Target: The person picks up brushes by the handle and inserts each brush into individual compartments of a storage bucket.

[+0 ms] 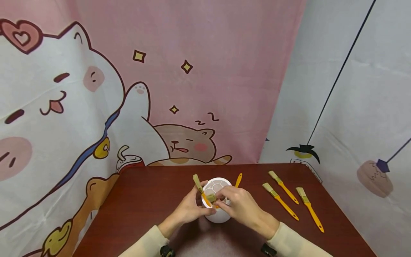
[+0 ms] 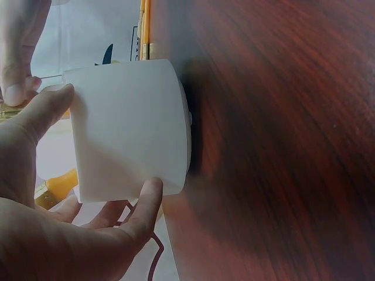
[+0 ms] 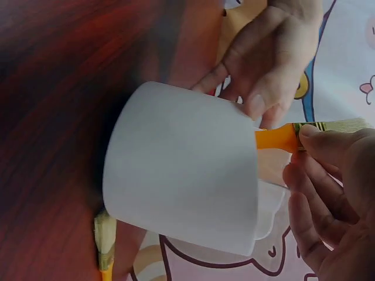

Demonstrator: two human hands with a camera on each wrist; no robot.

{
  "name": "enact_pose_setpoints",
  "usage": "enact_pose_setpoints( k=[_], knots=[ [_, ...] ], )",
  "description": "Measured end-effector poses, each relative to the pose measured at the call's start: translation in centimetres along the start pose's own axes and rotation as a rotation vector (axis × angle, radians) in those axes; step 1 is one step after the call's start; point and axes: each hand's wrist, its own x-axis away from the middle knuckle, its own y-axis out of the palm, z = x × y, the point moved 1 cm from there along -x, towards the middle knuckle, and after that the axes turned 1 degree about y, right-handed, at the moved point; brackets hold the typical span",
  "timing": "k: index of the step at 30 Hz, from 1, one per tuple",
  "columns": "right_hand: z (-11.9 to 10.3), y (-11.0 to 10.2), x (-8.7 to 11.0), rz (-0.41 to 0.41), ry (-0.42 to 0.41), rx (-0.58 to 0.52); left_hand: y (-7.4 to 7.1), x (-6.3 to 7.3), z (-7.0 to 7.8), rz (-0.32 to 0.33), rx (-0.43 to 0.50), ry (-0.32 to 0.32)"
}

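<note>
A white pot (image 1: 218, 216) with a rounded wall stands on the table in front of the person. My left hand (image 1: 188, 207) grips it from the left, thumb at the rim and fingers spread along the wall. One paintbrush (image 1: 197, 182) leans in the pot, bristles up, near the left fingers. Over the opening, my right hand (image 1: 239, 205) pinches a second paintbrush (image 3: 278, 138) at its metal band, the orange handle reaching down past the rim. Its pale bristles (image 3: 345, 125) point up, away from the pot. The handle's lower end is hidden inside.
Another paintbrush (image 1: 238, 180) lies behind the pot, partly hidden by the right hand. Three more paintbrushes with yellow-orange handles lie at the right of the dark red table (image 1: 154, 189), the nearest one (image 1: 309, 210) toward the edge. A cartoon-printed cloth (image 1: 224, 89) hangs behind.
</note>
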Motion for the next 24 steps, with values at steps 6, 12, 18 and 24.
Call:
enact_pose_setpoints(
  k=[6, 12, 18, 24],
  knots=[
    [-0.1, 0.4, 0.4, 0.007, -0.033, 0.075, -0.2, -0.3, -1.1, -0.029, 0.028, 0.069],
    [-0.2, 0.6, 0.7, 0.000, -0.049, 0.104, -0.3, -0.9, -2.8, -0.048, 0.031, 0.132],
    [-0.3, 0.5, 0.9, -0.029, -0.064, 0.100, 0.0, -0.2, -0.4, -0.010, 0.014, 0.009],
    [-0.3, 0.5, 1.0, -0.026, -0.073, 0.105, 0.0, -0.1, -0.2, -0.008, 0.020, 0.008]
  ],
)
